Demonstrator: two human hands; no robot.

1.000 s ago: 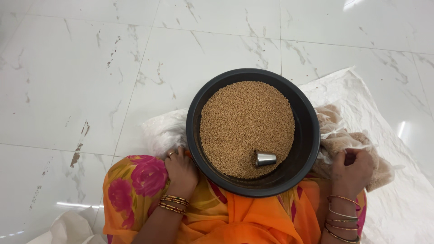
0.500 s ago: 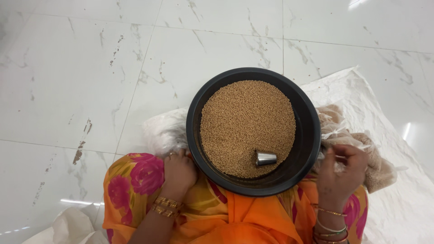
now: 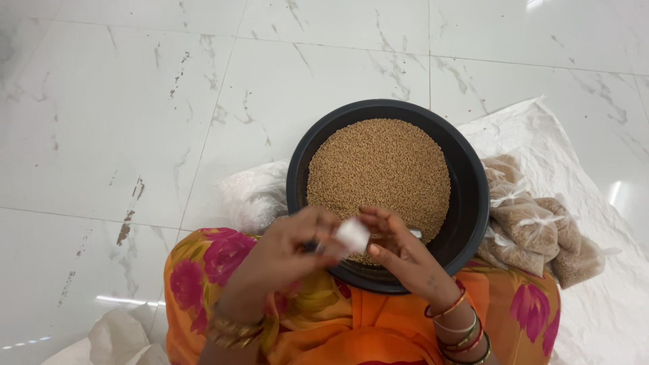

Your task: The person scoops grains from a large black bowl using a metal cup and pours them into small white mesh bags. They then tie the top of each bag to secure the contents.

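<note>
White marble floor (image 3: 135, 101) is carrying a black basin (image 3: 473, 203) of brown grain (image 3: 378, 176), leaning against the person's lap. Over its near rim, the left hand (image 3: 287, 253) and right hand (image 3: 399, 253) are pinching a small white wrapper (image 3: 353, 235), each grip narrow. It looks light, soft and crushable, best taken by its edges.

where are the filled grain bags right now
In the head view, the clear filled grain bags lie piled on the white sheet at right, against the outer rim of the black basin, beyond the right hand.
</note>
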